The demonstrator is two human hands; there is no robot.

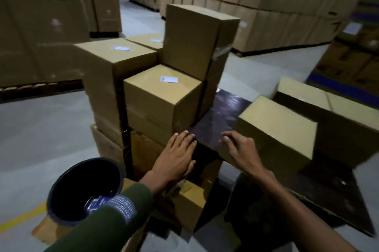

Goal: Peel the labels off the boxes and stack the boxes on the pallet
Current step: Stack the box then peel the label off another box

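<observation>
Where grey warehouse floor [41,128] meets dark pallet [223,108]: stacked boxes [162,98], black bucket [82,190]; left hand [176,159] and right hand [242,149] fingers relaxed, holding nothing.

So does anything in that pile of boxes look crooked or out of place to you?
Yes, the tallest box leans over the lower boxes instead of sitting square, with grey tape loose on its side. The box by the right hand also sits at an angle on the dark board.
</observation>
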